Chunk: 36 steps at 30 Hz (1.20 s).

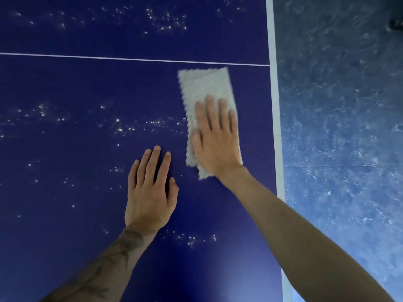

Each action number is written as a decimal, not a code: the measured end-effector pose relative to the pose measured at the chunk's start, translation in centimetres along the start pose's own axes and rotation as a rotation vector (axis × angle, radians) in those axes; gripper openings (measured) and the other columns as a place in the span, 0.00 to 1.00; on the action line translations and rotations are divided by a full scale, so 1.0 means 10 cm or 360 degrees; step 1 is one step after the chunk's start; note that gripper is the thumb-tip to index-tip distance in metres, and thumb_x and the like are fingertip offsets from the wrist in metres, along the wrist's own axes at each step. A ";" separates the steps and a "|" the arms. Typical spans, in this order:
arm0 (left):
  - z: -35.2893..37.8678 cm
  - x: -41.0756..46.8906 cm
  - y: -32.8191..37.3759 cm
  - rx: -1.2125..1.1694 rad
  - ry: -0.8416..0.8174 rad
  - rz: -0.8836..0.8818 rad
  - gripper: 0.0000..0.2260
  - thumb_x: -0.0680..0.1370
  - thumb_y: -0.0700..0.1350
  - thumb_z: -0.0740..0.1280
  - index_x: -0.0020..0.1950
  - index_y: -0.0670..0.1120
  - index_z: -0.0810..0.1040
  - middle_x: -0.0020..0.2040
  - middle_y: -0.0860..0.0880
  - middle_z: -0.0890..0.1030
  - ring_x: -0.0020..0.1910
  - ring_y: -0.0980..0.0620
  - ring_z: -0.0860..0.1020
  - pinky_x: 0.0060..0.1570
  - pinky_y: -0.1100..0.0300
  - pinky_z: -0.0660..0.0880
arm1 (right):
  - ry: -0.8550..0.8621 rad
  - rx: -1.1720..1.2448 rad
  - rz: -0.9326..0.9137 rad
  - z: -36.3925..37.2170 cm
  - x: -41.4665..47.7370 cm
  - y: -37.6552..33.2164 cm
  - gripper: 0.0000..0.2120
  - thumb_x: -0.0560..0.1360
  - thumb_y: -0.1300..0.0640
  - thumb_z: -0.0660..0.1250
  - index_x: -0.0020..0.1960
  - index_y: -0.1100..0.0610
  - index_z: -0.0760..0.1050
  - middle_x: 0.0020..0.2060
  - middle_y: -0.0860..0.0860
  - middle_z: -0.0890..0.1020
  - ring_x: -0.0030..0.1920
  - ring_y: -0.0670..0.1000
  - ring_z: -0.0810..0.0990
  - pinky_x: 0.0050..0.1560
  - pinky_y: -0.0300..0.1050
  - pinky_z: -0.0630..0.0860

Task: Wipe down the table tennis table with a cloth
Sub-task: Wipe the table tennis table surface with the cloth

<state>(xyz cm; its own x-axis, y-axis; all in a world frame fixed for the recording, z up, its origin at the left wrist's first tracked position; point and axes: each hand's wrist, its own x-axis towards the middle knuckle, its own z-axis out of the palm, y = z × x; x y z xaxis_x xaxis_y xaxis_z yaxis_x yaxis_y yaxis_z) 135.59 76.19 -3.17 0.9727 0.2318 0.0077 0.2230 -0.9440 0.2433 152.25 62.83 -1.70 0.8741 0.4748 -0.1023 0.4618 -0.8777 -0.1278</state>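
The dark blue table tennis table [76, 83] fills most of the view, speckled with white dust and crumbs in patches. A folded grey cloth [205, 88] lies flat on it near the right edge, just below the thin white centre line [130, 59]. My right hand [216, 138] presses flat on the lower half of the cloth with straight fingers. To its left, my left hand [150, 192] rests flat on the bare table surface, fingers extended and holding nothing.
The table's white border stripe [275, 105] runs top to bottom on the right, marking the table's edge. Beyond it is a mottled blue floor [340, 127]. A dark object [395, 25] sits at the far top right on the floor.
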 end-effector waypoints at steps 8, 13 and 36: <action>-0.02 0.00 0.01 -0.0011 -0.0015 -0.0023 0.25 0.86 0.49 0.56 0.83 0.43 0.64 0.84 0.42 0.61 0.84 0.42 0.57 0.83 0.42 0.52 | 0.0104 0.0080 0.0463 -0.05 0.02 0.55 0.32 0.86 0.45 0.44 0.88 0.53 0.48 0.87 0.57 0.50 0.86 0.63 0.48 0.85 0.64 0.48; -0.02 0.01 0.01 0.0006 0.0000 -0.0023 0.26 0.85 0.49 0.56 0.83 0.44 0.64 0.84 0.43 0.61 0.84 0.43 0.58 0.83 0.42 0.53 | -0.0009 0.0021 -0.0097 0.03 -0.30 0.01 0.31 0.87 0.45 0.44 0.88 0.53 0.47 0.87 0.56 0.48 0.86 0.62 0.45 0.85 0.63 0.48; -0.05 0.00 0.03 -0.0029 0.0032 -0.0019 0.25 0.86 0.49 0.56 0.82 0.43 0.65 0.84 0.42 0.62 0.84 0.42 0.58 0.83 0.43 0.52 | 0.0099 0.0068 0.0372 -0.01 -0.35 0.16 0.32 0.86 0.45 0.43 0.88 0.54 0.47 0.87 0.57 0.49 0.86 0.62 0.46 0.85 0.64 0.46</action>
<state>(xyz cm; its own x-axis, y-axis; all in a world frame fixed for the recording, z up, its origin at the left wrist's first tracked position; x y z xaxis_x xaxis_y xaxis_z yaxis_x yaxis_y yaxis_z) 135.68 76.00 -2.60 0.9685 0.2480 0.0240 0.2334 -0.9367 0.2610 149.94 59.77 -1.45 0.9647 0.2531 -0.0734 0.2403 -0.9592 -0.1493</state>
